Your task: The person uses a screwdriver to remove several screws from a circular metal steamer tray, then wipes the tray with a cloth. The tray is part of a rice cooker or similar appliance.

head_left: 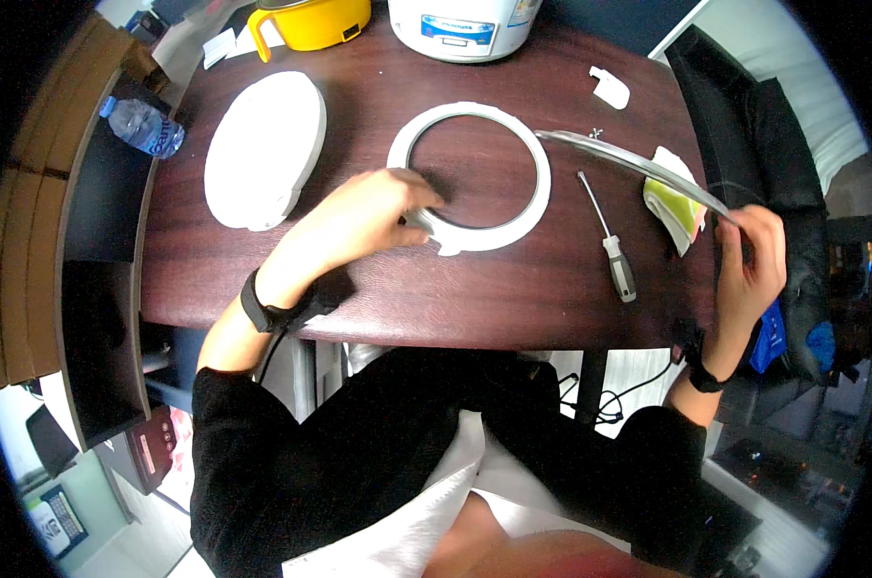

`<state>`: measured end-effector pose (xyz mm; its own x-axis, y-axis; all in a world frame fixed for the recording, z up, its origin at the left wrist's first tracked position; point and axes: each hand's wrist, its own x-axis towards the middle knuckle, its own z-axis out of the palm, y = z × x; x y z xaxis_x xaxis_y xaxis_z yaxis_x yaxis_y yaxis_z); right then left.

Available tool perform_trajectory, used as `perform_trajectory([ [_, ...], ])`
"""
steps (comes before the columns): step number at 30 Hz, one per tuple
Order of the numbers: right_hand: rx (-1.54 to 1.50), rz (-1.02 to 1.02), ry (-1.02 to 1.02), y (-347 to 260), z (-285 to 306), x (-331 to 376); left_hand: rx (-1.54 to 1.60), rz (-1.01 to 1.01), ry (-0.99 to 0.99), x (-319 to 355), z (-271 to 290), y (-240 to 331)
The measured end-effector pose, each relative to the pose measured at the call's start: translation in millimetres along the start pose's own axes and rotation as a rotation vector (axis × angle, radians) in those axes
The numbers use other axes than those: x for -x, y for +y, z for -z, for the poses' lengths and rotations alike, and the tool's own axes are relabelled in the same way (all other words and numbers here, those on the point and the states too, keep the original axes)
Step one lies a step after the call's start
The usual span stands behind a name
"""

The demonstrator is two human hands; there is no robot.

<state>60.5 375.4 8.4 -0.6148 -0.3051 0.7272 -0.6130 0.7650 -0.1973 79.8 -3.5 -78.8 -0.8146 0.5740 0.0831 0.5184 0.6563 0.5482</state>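
Note:
A white ring (542, 183) lies flat on the dark table, with a small tab at its near edge. My left hand (383, 207) is at the ring's near-left side, its fingers curled over the rim and the thumb at the outer edge; it is slightly blurred. My right hand (756, 252) grips one end of a thin, shiny metal disc (638, 164). The disc is tilted almost edge-on, and its far end comes close to the ring's right side. To the left of the ring lies a white round lid (267, 149).
Right of the ring are a screwdriver (611, 246), a green-and-white packet (677, 207) under the disc, and a small white plastic part (609, 89). A white rice cooker (460, 34) and a yellow pot (316, 24) stand at the back. A water bottle (145, 127) lies at the left.

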Motion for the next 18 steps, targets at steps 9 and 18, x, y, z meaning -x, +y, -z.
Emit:
perform_trajectory([
  [9, 0.023, -0.031, -0.088, 16.3, 27.0, 58.1, -0.178, 0.007, -0.003, -4.8, -3.8, -4.4],
  [18, 0.022, -0.06, -0.035, 17.5, 30.1, 73.3, -0.303, 0.313, 0.106, 3.3, 9.9, -20.4],
])
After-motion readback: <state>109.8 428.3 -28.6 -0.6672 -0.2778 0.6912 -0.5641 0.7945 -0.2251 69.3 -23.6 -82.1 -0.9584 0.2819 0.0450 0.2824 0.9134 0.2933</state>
